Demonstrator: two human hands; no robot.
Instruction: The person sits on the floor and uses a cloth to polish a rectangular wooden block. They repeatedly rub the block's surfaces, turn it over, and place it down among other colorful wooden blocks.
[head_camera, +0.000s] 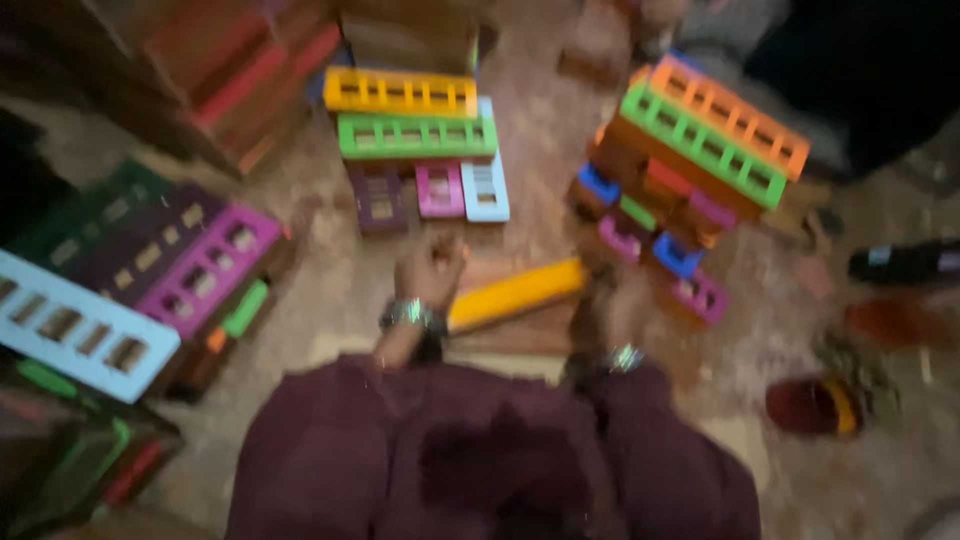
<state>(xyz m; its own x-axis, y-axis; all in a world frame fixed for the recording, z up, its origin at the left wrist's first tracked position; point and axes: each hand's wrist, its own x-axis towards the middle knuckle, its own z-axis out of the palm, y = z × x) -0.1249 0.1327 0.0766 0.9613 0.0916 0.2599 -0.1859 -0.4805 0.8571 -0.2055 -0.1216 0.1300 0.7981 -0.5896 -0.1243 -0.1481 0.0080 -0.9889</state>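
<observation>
Head view | left hand (430, 272) grip on yellow bar (515, 293) end | right hand (592, 310) grip: blurred, unclear

Long yellow block (517, 293), flat on floor, slightly tilted.

The yellow bar (515, 292) by the left hand (432, 270) looks like painted wood with a smooth, slightly glossy coat. The slotted frames (415, 135) look matt-painted, in flat bright colours. The floor (545, 120) seems rough and dusty. Both wrists carry shiny metal bangles (412, 314). The maroon garment (480, 460) is soft matt cloth.
</observation>
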